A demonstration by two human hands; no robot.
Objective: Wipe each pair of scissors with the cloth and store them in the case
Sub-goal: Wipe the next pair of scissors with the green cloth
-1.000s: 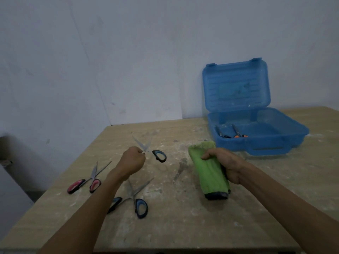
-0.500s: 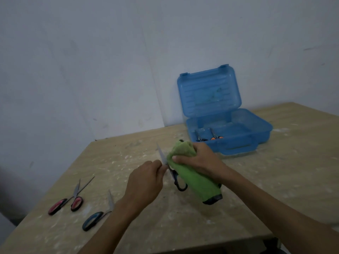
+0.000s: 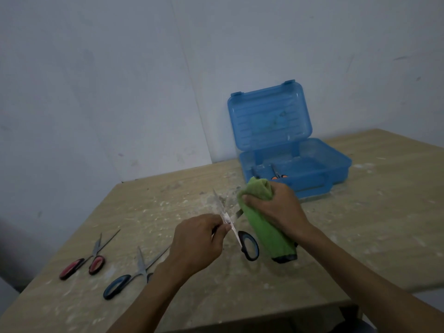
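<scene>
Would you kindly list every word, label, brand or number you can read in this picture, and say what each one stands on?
There is no readable text in this view.
Blue case: there is a faint mark on the lid, too blurred to read.
Held scissors, green cloth, red-handled scissors, blue-handled scissors: no lettering can be made out.

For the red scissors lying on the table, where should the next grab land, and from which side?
Probably the handle loops of the red scissors, reached from above on the near side: they lie flat and splayed open on the table, loops nearest the person, blade tips pointing away.
</scene>
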